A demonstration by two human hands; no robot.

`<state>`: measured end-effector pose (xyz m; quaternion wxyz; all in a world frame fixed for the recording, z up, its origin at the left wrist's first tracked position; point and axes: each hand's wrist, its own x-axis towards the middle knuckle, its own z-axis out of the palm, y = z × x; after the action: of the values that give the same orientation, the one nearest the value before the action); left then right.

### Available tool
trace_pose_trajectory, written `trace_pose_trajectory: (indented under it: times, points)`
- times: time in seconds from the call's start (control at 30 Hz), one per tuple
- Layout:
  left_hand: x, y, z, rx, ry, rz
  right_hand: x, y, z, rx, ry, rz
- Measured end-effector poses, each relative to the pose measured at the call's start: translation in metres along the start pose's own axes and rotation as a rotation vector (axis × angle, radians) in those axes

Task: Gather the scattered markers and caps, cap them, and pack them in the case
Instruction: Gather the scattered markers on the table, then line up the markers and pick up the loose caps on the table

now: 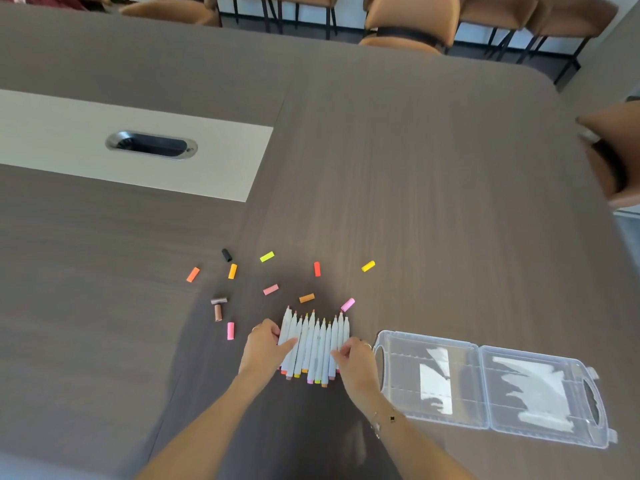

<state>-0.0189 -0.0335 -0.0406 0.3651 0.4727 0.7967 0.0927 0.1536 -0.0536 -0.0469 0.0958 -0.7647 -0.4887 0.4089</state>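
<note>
Markers [315, 344] approx 12, loose caps [270, 289] 12, case [491, 386] 1

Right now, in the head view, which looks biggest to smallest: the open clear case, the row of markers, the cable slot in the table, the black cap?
1. Open clear case
2. Row of markers
3. Cable slot, though it lies farther away, so its rank against the markers is unsure
4. Black cap

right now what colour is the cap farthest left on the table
Orange cap, clearest in the head view.
</note>
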Motion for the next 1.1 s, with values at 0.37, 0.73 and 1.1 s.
trace_pose_trajectory:
  times: [0.37,0.73,1.1]
  points:
    - [0.009,-0.003,-0.007,-0.013,0.186,-0.013,0.024,-0.010,-0.027,-0.129,0.096,-0.159]
    - [0.032,-0.035,-0.050,-0.026,0.186,-0.305,0.090,-0.045,-0.069,-0.712,-0.188,-0.617]
    - [0.050,-0.028,-0.046,0.082,0.042,-0.111,0.100,-0.057,-0.055,-0.866,-0.157,-0.693]
